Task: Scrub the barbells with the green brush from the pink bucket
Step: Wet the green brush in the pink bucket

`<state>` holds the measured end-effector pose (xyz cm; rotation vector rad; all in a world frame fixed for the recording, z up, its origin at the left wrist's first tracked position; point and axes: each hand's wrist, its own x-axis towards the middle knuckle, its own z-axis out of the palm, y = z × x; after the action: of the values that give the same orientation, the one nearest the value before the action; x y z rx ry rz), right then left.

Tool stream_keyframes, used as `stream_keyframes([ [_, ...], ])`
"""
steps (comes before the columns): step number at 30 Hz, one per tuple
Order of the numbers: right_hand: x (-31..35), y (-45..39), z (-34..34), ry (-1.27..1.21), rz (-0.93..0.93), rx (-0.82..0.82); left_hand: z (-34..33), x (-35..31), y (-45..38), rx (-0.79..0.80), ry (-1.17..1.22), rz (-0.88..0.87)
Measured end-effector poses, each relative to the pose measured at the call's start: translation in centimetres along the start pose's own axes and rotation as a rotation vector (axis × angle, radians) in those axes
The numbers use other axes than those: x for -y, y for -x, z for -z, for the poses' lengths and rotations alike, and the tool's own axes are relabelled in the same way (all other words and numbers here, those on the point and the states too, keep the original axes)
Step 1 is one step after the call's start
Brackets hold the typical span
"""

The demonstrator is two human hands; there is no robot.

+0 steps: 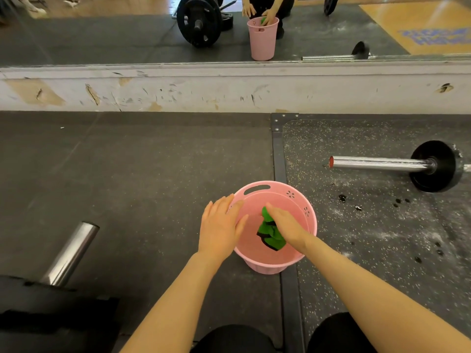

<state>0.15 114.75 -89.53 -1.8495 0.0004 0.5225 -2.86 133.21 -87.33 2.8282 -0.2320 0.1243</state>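
Inside pink bucket (303,240), right hand (285,225) gripping green brush (270,233)

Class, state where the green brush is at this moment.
In the head view, the green brush is inside the pink bucket at lower centre, gripped by the right hand, while the left hand rests on the bucket's left rim.

pink bucket (299,200), green brush (270,231)

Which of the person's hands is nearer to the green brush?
Right. The right hand is inside the round pink plastic bucket, gripping the green brush; the left hand rests on the bucket's left rim, apart from the brush.
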Motion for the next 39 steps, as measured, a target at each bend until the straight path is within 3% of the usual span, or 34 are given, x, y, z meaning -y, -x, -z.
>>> stream_keyframes([
  [17, 0.1, -0.6, 0.1, 0.016, 0.001, -0.165, -0.5, -0.6, 0.1, 0.023, -0.024, 0.019],
  [30, -0.4, -0.4, 0.1, 0.136, 0.077, -0.134, -2.3, -2.0, -0.2, 0.022, 0.007, 0.075],
  [39, -0.9, -0.9, 0.0, 0.275, 0.044, -0.199, -3.4, -2.1, 0.2, 0.010, 0.036, 0.097],
])
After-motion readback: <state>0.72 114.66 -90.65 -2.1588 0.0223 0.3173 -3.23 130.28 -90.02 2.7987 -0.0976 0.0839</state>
